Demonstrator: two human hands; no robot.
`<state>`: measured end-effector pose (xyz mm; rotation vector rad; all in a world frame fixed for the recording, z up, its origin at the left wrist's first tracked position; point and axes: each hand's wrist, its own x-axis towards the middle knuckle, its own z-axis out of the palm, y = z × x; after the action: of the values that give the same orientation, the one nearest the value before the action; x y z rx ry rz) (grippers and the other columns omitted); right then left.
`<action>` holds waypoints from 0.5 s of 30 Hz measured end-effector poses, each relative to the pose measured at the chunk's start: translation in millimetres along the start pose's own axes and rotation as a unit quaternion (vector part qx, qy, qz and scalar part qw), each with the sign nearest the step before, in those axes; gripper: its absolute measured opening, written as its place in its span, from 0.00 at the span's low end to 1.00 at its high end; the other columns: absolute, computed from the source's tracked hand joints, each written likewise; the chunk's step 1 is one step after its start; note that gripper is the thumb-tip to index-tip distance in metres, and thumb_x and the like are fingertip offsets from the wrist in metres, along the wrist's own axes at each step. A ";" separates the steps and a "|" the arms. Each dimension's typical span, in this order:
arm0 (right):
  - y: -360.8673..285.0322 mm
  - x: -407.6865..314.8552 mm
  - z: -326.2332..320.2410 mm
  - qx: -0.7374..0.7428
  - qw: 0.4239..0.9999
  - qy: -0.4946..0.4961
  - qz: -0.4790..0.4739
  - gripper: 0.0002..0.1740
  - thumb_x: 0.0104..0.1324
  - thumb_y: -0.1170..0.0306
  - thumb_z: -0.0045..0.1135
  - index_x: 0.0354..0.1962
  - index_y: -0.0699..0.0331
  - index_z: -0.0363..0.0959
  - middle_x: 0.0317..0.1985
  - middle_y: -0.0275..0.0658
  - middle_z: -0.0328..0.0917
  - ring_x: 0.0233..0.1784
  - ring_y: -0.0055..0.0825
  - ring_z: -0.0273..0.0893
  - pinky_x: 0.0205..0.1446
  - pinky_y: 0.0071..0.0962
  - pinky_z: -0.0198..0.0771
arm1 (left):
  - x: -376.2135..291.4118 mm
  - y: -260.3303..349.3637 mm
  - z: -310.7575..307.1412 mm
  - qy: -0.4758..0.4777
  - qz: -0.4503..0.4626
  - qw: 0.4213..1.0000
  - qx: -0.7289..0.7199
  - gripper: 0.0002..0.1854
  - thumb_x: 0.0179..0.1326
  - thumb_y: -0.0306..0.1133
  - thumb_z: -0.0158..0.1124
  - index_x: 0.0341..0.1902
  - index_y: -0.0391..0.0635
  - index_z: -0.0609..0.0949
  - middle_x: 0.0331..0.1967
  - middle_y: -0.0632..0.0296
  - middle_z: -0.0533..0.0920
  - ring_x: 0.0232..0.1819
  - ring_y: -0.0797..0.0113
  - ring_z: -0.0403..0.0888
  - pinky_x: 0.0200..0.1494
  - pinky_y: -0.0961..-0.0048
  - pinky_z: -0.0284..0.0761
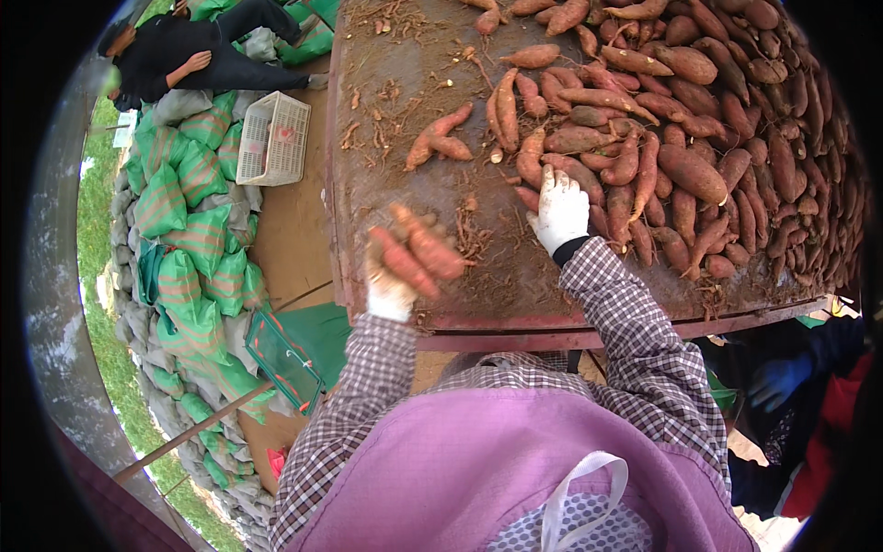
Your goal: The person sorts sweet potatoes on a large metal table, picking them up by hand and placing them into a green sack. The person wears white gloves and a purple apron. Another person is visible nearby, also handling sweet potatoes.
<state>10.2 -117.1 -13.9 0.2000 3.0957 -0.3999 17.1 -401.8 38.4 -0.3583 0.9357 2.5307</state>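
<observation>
My left hand (390, 286), in a dirty white glove and blurred, grips a pair of reddish sweet potatoes (417, 252) above the near left part of the table (510, 297). My right hand (560, 210), also in a white glove, lies palm down at the near left edge of a large heap of sweet potatoes (690, 165). Its fingertips touch the sweet potatoes there; whether they close around one is hidden. Beyond my left hand, a small group of sweet potatoes (441, 138) rests apart from the heap.
Loose roots and soil (476, 238) litter the tabletop. On the floor to the left stand a white plastic crate (274, 138), stacked green striped sacks (200, 241) and a green-framed basket (286, 359). One person (200, 55) sits at the far left; another's blue-gloved hand (779, 383) is at the right.
</observation>
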 end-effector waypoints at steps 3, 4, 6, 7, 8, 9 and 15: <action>-9.1 2.4 0.6 -0.026 0.999 0.006 0.036 0.52 0.47 0.55 0.73 0.66 0.66 0.58 0.55 0.46 0.70 0.56 0.40 0.70 0.54 0.40 0.68 | -60.3 68.0 -78.2 0.041 0.060 0.997 -0.014 0.33 0.58 0.64 0.60 0.52 0.46 0.77 0.43 0.57 0.78 0.45 0.57 0.75 0.49 0.55 0.73; -12.2 3.9 0.3 -0.045 0.998 -0.002 0.045 0.54 0.46 0.54 0.73 0.66 0.66 0.58 0.55 0.47 0.70 0.56 0.41 0.70 0.55 0.41 0.68 | -89.6 96.7 -107.2 0.038 0.058 0.998 -0.005 0.32 0.59 0.63 0.60 0.51 0.46 0.77 0.41 0.57 0.78 0.43 0.57 0.75 0.47 0.55 0.73; -17.1 6.8 0.2 -0.058 0.994 -0.054 0.079 0.56 0.45 0.51 0.74 0.67 0.65 0.56 0.56 0.47 0.70 0.57 0.42 0.70 0.57 0.41 0.67 | -147.3 155.4 -166.8 0.044 0.095 0.994 0.037 0.29 0.60 0.61 0.60 0.49 0.47 0.76 0.39 0.58 0.77 0.40 0.57 0.75 0.42 0.56 0.72; -17.7 8.3 0.0 -0.038 0.994 -0.056 0.082 0.56 0.45 0.52 0.74 0.67 0.66 0.56 0.57 0.49 0.69 0.58 0.43 0.70 0.59 0.41 0.66 | -175.7 183.6 -196.9 0.111 0.128 0.984 0.050 0.28 0.60 0.60 0.61 0.49 0.48 0.76 0.38 0.59 0.76 0.38 0.58 0.74 0.40 0.56 0.72; -18.9 7.5 0.6 -0.017 0.993 -0.063 0.101 0.56 0.45 0.52 0.74 0.67 0.66 0.55 0.58 0.50 0.68 0.59 0.44 0.69 0.61 0.42 0.66 | -201.9 209.8 -226.3 0.182 0.160 0.967 0.074 0.27 0.61 0.59 0.61 0.48 0.48 0.75 0.36 0.60 0.76 0.36 0.58 0.74 0.37 0.56 0.72; -19.1 5.7 0.6 0.043 0.989 -0.062 0.128 0.56 0.45 0.53 0.74 0.66 0.67 0.55 0.59 0.51 0.68 0.60 0.45 0.69 0.63 0.42 0.65 | -223.8 232.1 -254.6 0.181 0.144 0.966 0.112 0.25 0.61 0.58 0.61 0.47 0.48 0.75 0.35 0.60 0.76 0.35 0.58 0.74 0.35 0.57 0.72; -26.3 -28.9 -16.8 0.803 0.554 -0.029 0.218 0.38 0.56 0.61 0.66 0.60 0.68 0.62 0.53 0.46 0.73 0.56 0.42 0.73 0.63 0.38 0.70 | -241.6 260.5 -353.1 0.530 0.060 0.752 0.387 0.27 0.64 0.49 0.63 0.55 0.40 0.75 0.45 0.54 0.79 0.43 0.57 0.77 0.46 0.61 0.73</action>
<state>35.5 -141.7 9.8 0.7893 1.3479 -2.7058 141.7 -886.3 12.6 -1.5281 2.3110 1.5900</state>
